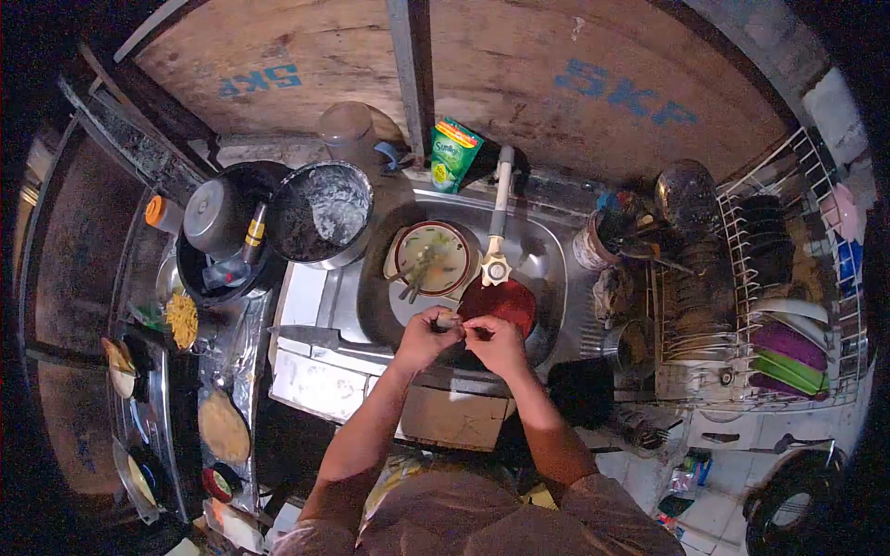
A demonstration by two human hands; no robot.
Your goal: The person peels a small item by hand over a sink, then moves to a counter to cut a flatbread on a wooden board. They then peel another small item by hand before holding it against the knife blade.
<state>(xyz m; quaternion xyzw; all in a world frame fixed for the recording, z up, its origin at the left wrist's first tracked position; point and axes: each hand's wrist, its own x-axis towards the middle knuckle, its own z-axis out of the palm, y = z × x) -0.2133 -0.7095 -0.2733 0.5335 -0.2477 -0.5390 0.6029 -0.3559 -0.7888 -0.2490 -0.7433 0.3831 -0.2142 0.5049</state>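
My left hand [425, 343] is closed around a small pale, roundish piece [448, 322], too small to name. Close beside it, my right hand [495, 344] pinches with thumb and fingers at the piece's edge. What the right fingertips grip, if anything, cannot be made out. Both hands are over the front of the steel sink [554, 269], just before a red bowl [505, 301] that they partly hide. Left of the bowl, a rimmed plate [451, 248] with food scraps and cutlery lies in the sink. A pale tap [496, 269] reaches over the bowl.
A knife [320, 339] lies on the left counter edge. Behind it stand a dirty pot [345, 208] and a dark pan holding a grey pot [209, 218]. A green detergent pouch [453, 155] leans at the wall. The dish rack [742, 278] fills the right side.
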